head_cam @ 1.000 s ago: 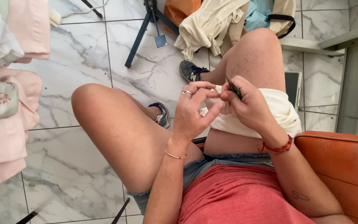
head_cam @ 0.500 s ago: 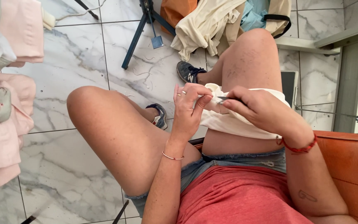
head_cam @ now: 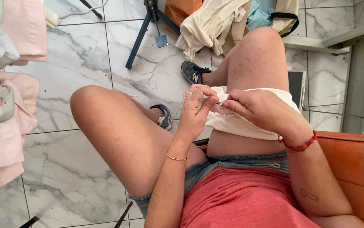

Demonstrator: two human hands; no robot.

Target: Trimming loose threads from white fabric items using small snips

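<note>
White cloth [head_cam: 241, 122] lies on my knee, and I see both hands, left [head_cam: 196, 112] and right [head_cam: 260, 109], pinching it shut-tight.

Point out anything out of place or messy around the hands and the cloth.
Nothing at the hands: left hand and right hand pinch the cream cloth draped over the thigh. Beyond them, cream and teal garments lie heaped on the marble floor.

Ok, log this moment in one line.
left hand: pinching cream cloth | right hand: small tool at cloth edge | cloth: draped over thigh
</note>
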